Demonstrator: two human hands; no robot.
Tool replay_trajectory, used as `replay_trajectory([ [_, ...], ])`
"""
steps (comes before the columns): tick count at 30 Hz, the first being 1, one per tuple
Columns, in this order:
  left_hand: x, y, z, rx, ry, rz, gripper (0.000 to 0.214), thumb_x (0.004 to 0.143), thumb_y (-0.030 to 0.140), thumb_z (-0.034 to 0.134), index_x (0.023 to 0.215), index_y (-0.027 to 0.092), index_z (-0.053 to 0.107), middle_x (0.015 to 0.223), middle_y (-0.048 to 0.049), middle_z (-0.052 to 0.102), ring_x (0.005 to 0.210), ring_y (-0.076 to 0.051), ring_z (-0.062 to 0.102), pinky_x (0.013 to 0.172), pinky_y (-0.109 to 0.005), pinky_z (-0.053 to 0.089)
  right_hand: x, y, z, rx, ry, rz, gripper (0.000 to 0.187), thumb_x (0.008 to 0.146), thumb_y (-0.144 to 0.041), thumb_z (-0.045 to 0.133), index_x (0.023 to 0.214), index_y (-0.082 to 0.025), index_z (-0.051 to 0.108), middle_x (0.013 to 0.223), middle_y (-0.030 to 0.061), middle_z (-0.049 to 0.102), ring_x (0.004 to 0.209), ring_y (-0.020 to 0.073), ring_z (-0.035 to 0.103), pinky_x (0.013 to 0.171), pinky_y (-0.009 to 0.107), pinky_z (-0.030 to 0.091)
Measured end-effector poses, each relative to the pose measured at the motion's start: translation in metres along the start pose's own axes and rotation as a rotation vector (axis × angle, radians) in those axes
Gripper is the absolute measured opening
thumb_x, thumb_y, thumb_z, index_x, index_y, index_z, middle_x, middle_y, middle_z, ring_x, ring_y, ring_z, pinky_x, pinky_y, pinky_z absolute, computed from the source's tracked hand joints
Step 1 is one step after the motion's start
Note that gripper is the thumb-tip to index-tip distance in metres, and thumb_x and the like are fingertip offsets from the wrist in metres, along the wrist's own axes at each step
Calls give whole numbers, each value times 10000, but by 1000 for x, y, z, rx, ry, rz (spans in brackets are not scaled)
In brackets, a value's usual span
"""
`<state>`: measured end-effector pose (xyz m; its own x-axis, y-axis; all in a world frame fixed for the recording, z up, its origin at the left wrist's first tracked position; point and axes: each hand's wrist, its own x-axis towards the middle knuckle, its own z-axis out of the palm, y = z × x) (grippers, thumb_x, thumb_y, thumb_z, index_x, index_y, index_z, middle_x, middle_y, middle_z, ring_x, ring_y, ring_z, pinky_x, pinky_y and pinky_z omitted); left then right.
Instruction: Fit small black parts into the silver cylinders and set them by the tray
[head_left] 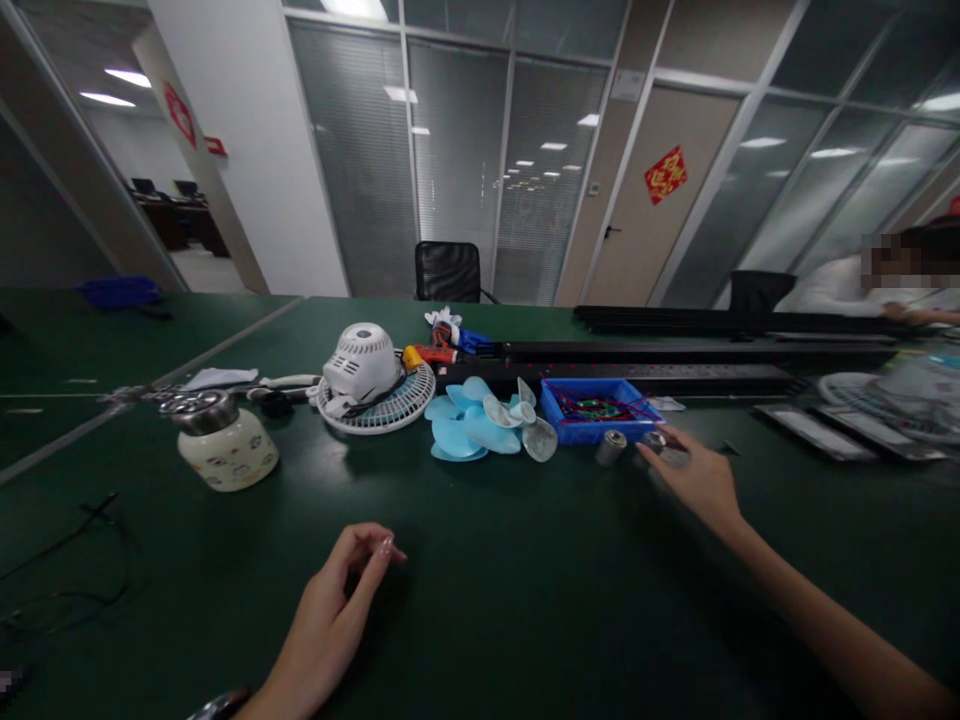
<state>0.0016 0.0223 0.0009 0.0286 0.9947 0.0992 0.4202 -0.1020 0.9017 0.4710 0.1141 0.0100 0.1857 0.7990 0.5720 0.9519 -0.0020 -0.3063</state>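
My right hand [694, 475] reaches forward on the green table [480, 600] and its fingers close round a small silvery cylinder [664, 447], blurred by motion. A second metal cylinder [610, 447] lies just left of it, below a blue tray [596, 412] holding red and green parts. My left hand [345, 590] rests low at centre-left, fingers loosely curled, thumb and fingertips near each other, nothing visible in them. Light blue fan blades [472, 425] and a clear blade lie beside a white fan motor on its grille [371, 385].
A cream jar with a metal lid [221, 440] stands at left. Black cables [67, 560] trail at the left edge. Long black rails [675, 365] cross the back. A red tool [435, 352] lies behind the fan. Another person [885, 285] sits at far right.
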Motion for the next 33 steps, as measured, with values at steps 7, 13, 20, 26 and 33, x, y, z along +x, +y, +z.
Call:
replay_trajectory([
  [7,0,-2,2,1,-15,13,253,941,451,479,1026,224,552,900,-41,719,887,-230,689,777,-337,535,-23,-4,-13,171,-103,101,563,697,-597,673,1078,-182,687,955,113,743,912,331,697,797,475,545],
  [13,-9,6,8,79,-87,181,202,894,371,588,1051,253,635,989,-47,718,858,-213,680,731,-298,556,-86,-99,-23,456,-373,-165,402,756,-417,707,1099,-214,654,1066,77,713,923,237,687,826,409,556],
  [20,-18,15,8,80,-273,481,349,859,227,665,1195,319,665,1193,-67,692,1100,-254,614,923,-383,533,-122,-230,10,872,-645,-474,451,636,-323,779,1047,-240,613,985,6,714,870,165,664,815,300,504],
  [26,-12,22,6,-13,-322,373,191,896,205,632,967,319,768,1203,-33,688,1069,-220,643,892,-340,536,-128,-250,24,978,-631,-492,430,628,-326,764,1017,-255,596,996,-8,703,875,157,658,811,291,482],
  [33,-6,35,-6,157,-229,495,25,797,274,756,795,270,781,949,-38,702,845,-187,694,705,-262,573,-129,-249,20,920,-628,-453,407,610,-369,790,963,-238,633,852,-17,685,733,142,617,734,293,452],
])
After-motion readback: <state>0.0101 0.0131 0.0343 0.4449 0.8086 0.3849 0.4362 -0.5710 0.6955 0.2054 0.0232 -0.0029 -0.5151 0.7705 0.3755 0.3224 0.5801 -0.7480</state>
